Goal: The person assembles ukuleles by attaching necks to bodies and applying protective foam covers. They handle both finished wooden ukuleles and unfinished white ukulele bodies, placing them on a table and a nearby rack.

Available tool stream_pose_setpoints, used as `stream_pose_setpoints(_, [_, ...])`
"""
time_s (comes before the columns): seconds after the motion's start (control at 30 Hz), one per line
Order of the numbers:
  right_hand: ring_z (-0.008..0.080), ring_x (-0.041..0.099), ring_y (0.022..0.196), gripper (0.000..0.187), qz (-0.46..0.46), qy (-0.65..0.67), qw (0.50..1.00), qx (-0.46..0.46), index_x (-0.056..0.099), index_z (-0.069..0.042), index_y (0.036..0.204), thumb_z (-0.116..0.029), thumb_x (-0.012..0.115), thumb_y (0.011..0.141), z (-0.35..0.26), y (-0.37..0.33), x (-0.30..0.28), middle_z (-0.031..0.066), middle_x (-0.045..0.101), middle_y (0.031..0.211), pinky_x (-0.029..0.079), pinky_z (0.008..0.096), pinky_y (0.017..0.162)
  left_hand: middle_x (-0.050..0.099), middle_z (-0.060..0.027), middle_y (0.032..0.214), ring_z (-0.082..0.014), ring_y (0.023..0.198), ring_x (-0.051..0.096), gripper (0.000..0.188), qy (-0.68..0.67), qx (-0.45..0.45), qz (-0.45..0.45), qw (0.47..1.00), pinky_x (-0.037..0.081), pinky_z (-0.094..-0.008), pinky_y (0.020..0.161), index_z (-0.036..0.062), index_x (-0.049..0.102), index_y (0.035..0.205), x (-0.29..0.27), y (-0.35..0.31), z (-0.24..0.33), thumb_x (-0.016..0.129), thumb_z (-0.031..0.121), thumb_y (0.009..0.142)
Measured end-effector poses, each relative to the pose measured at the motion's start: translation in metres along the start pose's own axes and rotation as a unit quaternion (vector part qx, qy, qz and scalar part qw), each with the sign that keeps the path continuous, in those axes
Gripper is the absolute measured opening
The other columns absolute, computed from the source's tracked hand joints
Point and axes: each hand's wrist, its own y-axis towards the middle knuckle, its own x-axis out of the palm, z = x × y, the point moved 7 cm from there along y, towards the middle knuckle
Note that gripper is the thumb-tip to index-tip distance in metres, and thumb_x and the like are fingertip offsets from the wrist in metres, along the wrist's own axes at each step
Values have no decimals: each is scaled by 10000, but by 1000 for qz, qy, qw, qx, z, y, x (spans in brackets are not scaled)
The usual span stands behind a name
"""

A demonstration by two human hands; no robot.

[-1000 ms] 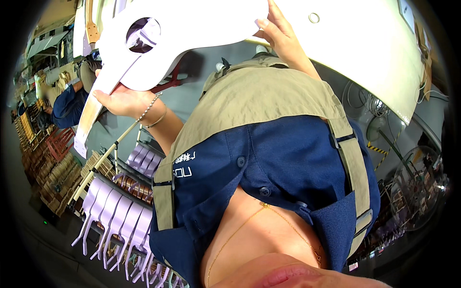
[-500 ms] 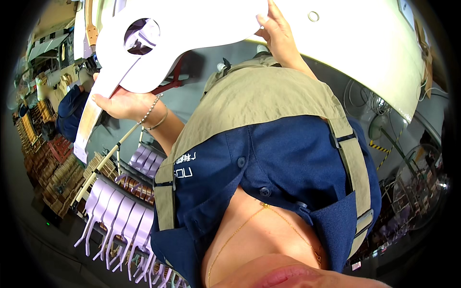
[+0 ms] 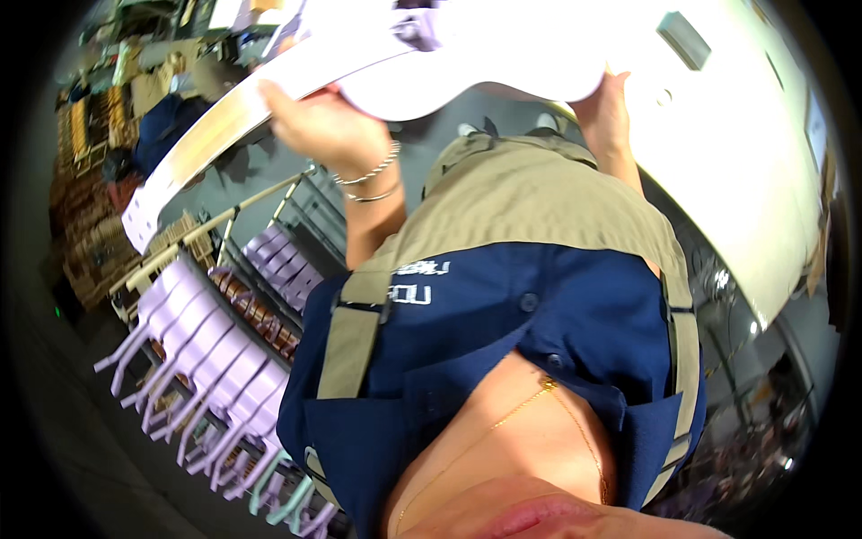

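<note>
white cut panel (image 3: 503, 54) (long strap end pointing lower left) held by both hands.

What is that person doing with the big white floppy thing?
A person in a blue and tan work shirt is holding a big white cut-out sheet up in front of them with both bare hands. The left hand, with thin bracelets on the wrist, grips the sheet near a long strap-like strip that hangs down to the left. The right hand holds the sheet's lower edge. To the left, rows of pale purple pieces hang on a rack.
</note>
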Motion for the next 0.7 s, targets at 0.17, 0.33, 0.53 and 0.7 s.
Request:
stream_pose_setpoints(0.17, [251, 298, 1231, 723, 39, 1, 999, 14, 194, -63, 1339, -592, 159, 848, -1, -9, -12, 97, 304, 1340, 266, 418, 996, 521, -173, 1018, -243, 957, 516, 422, -27, -1, 13, 1000, 405, -381, 859, -95, 444, 1063, 15, -6, -10, 398, 289, 893])
stream_pose_setpoints(0.33, [230, 378, 1169, 595, -70, 5, 997, -17, 235, -72, 1322, -436, 400, 881, 16, 2, -35, 88, 367, 1281, 322, 405, 959, 518, -187, 1031, -285, 1001, 493, 398, -23, 37, -119, 992, 371, -433, 896, -34, 395, 1123, 30, -2, 7, 442, 276, 877])
stream_pose_setpoints(0.53, [247, 489, 1011, 452, 3, -51, 998, -46, 391, -35, 1206, -196, 551, 816, 34, 24, -91, 115, 458, 1139, 437, 384, 843, 397, -267, 1228, -314, 1083, 468, 606, 65, 61, -326, 941, 426, -381, 872, 68, 293, 1263, 53, -14, 20, 517, 416, 820])
stream_pose_setpoints(0.7, [223, 479, 1007, 425, -25, -198, 976, -89, 384, -38, 1212, -187, 520, 838, 35, 20, -74, 99, 455, 1144, 452, 346, 788, 450, -250, 1181, -161, 961, 492, 685, 11, -4, -329, 944, 396, -246, 783, 27, 139, 1291, 53, -27, 11, 519, 379, 842])
